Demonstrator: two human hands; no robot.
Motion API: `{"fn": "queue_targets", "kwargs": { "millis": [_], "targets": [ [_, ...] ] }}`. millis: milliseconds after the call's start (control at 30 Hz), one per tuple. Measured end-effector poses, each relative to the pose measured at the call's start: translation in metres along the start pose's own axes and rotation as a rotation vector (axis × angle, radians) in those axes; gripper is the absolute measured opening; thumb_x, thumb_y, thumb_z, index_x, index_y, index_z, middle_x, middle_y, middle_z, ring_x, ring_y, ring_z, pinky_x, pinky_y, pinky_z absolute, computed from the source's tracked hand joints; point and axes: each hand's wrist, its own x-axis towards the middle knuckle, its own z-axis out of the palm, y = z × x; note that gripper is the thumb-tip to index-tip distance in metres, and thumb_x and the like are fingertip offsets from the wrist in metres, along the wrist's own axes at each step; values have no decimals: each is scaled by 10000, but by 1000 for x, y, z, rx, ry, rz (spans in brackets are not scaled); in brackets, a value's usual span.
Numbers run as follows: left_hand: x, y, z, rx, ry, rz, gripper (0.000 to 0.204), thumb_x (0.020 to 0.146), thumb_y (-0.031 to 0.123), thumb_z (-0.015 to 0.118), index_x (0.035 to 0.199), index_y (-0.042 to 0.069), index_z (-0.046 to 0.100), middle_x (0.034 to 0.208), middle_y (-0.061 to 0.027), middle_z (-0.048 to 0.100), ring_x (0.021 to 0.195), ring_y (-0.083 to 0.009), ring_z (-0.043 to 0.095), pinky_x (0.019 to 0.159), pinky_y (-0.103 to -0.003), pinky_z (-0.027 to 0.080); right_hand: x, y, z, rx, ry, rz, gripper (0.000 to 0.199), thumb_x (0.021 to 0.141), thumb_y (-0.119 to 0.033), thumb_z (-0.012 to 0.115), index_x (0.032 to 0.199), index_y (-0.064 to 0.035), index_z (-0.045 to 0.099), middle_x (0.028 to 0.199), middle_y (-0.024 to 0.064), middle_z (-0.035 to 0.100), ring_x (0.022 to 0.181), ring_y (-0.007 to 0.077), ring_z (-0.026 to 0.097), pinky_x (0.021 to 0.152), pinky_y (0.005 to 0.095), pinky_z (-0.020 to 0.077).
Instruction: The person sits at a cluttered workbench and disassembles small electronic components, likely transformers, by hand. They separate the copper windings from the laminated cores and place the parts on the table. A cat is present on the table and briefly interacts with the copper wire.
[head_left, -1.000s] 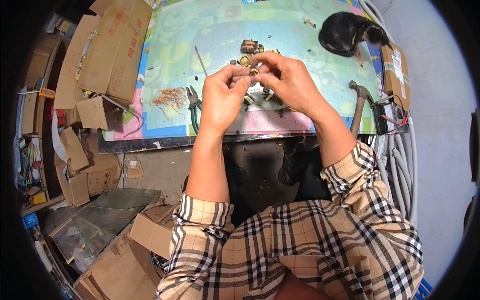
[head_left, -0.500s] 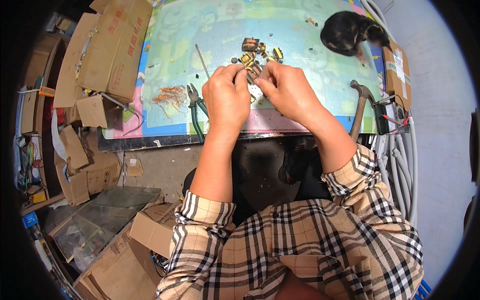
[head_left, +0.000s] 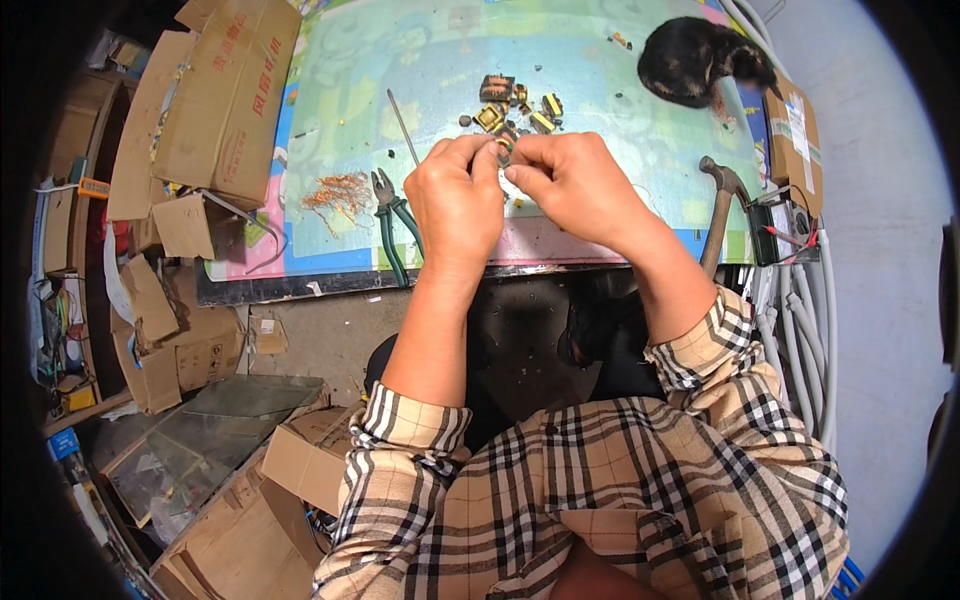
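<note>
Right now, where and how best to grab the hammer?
Probably the middle of its handle, right hand coming from above on the near side: the handle is long and slim and points toward the person, with the head at the far end.

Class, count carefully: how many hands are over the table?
2: the left hand beside the pliers, and the right hand between it and the hammer.

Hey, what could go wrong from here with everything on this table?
The pliers lie beside the left hand, handles at the table's near edge, so a bump might knock them off. The cat could scatter the small loose parts. Loose copper wire might prick fingers.
</note>
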Motion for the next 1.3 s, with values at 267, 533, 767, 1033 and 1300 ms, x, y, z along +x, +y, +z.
{"fn": "queue_targets", "kwargs": {
  "millis": [267,533,767,1033,1300],
  "targets": [
    [-1,7,1,-28,-69,106,122,828,81,659,906,2,708,803,-135,681,664,-219,636,645,-311,491,8,21,-18,1,196,55,169,847,-180,569,859,-42,666,725,151,654,656,329,608,651,415,494],
    [-3,7,1,-3,-18,82,128,826,86,665,901,-10,707,834,-131,692,696,-182,644,674,-301,500,-2,9,-36,506,-273,38,145,865,-158,609,894,-30,672,658,49,606,608,147,576,570,307,462],
    [-3,11,1,-109,-82,34,133,832,81,665,911,-18,706,812,-108,691,684,-139,611,647,-280,481,13,44,-26,118,58,178,179,843,-184,605,901,-31,678,743,135,644,688,237,609,674,344,484],
    [-2,0,6,-181,36,-50,114,824,58,637,885,-22,690,774,-136,664,625,-194,618,598,-308,477,-3,10,-15,227,-439,137,189,869,-145,565,761,10,572,624,112,595,592,209,606,597,344,469],
    [1,-5,-4,-150,31,-151,125,849,86,641,872,-30,681,695,-71,643,588,-109,546,562,-277,443,8,34,-16,210,-102,240,180,892,-150,562,935,-15,674,594,57,597,527,139,583,539,297,471]
  ]
}}
